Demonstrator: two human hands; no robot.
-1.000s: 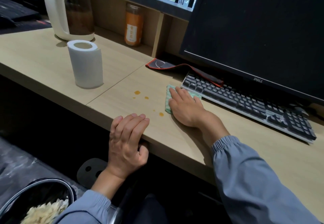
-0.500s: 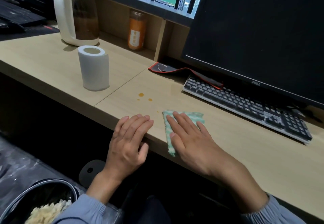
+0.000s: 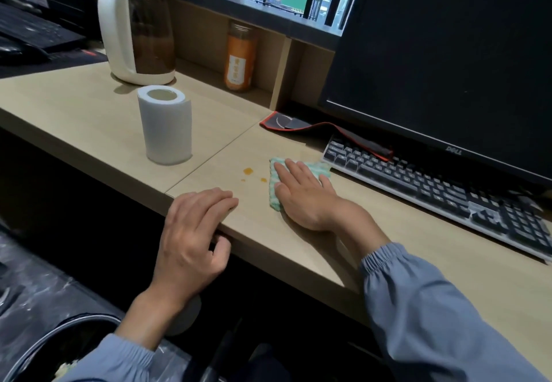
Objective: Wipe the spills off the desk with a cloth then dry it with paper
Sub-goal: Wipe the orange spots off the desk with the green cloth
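Wooden desk (image 3: 89, 118): cloth (image 3: 274, 199) back up beside keyboard (image 3: 433, 184), under flat right hand (image 3: 304, 196), fingers straight; left hand (image 3: 191, 232) grips desk edge. Near drop gone; two orange drops (image 3: 248, 170) remain, paper roll (image 3: 165, 124) untouched.

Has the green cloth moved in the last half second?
Yes: the cloth slid from the desk edge back toward the keyboard, under the right hand.
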